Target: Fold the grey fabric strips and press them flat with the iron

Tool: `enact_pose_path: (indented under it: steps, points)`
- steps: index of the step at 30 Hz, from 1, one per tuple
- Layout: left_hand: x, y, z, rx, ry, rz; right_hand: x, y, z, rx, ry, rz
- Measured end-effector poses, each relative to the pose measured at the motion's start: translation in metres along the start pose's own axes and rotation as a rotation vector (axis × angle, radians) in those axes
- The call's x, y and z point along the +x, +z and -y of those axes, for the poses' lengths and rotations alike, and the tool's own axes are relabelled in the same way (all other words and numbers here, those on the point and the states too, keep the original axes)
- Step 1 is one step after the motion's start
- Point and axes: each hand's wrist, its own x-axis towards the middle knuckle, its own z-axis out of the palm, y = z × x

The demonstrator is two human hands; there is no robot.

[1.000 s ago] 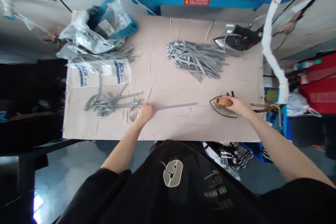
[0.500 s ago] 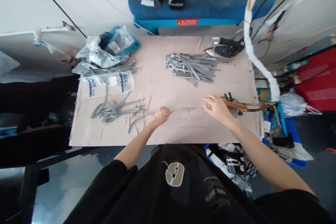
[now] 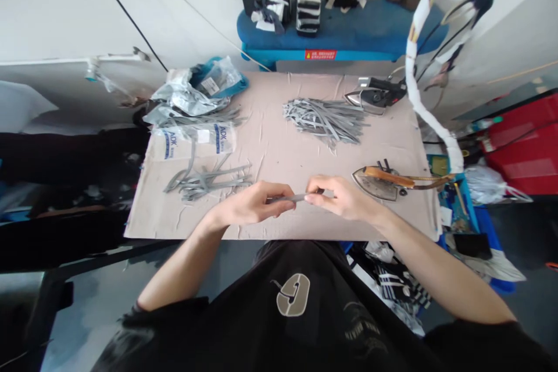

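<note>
Between both hands is a narrow grey fabric strip, held over the front middle of the covered table. My left hand pinches it from the left, thumb and fingers closed on it. From the other side, my right hand grips the strip in its fingertips. Just right of that hand, an iron with a wooden handle rests on the table. A loose bunch of grey strips lies to the left, and a larger pile of grey strips lies farther back.
A second iron stands at the back right. Plastic bags with more strips lie at the back left. Behind the table is a blue ironing board bearing folded dark items. A white-wrapped hose hangs down at the right.
My hands have come closer together and lifted, with the grey strip drawn short between them. My right hand has moved away from the wooden-handled iron. The view has shifted slightly.
</note>
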Motion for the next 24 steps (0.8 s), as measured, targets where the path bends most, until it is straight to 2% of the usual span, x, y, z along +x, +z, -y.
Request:
enact_pose_path:
  steps: [4,12,20,24]
  points:
    - [-0.018,-0.003,0.000,-0.110,0.048,-0.051,-0.016,-0.001,0.021,0.009,-0.025,-0.058]
    - [-0.043,-0.014,-0.002,-0.078,0.163,-0.103,-0.032,0.002,0.046,-0.034,-0.135,-0.099]
    - [-0.055,-0.020,0.003,-0.117,0.207,-0.229,-0.042,0.003,0.049,-0.094,-0.199,-0.166]
    - [-0.056,-0.018,0.002,-0.171,0.339,-0.271,-0.044,0.007,0.046,-0.101,-0.234,-0.205]
